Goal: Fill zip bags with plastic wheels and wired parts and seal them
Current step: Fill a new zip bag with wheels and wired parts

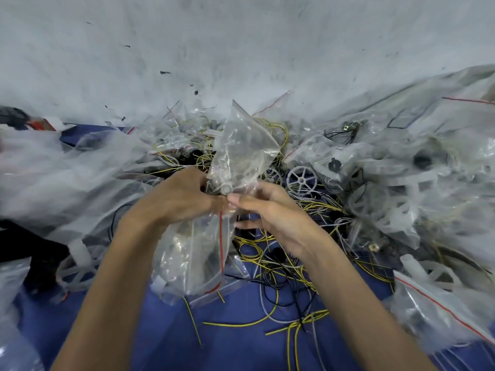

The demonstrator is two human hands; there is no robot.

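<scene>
My left hand [179, 194] grips a clear zip bag [242, 148] that stands up above both hands, with a plastic wheel and thin parts showing through it. My right hand [270, 212] pinches the same bag at its lower end, thumb against fingers. Below my hands hang more clear zip bags [192, 261] with a red seal strip; which hand holds these is unclear. A loose white plastic wheel [302, 180] lies just right of the held bag. Yellow, black and grey wired parts [281, 269] sprawl over the blue cloth.
Heaps of filled and empty zip bags lie at the left [53, 172] and right [428, 183]. A red-strip bag [439, 309] lies at the lower right. Blue cloth [235, 346] shows near me. A grey wall [241, 49] rises behind the pile.
</scene>
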